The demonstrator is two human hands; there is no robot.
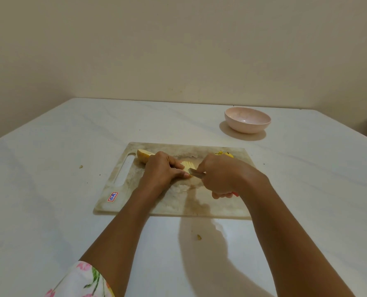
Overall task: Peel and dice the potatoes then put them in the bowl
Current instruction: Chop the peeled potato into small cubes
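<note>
Cropped floral sleeve (81, 279); potato (187, 165) mostly under left hand (161, 170), knife (196, 173) within right hand (221, 176).

left hand (163, 170) palm-down, fingers (175, 163) curled over the potato (187, 165); right hand (219, 176) fisted round the knife (196, 173), forearms outstretched

1 bowl (247, 123), 1 brd (174, 205), 1 knife (194, 173), 2 hands (163, 170) (219, 176).
</note>
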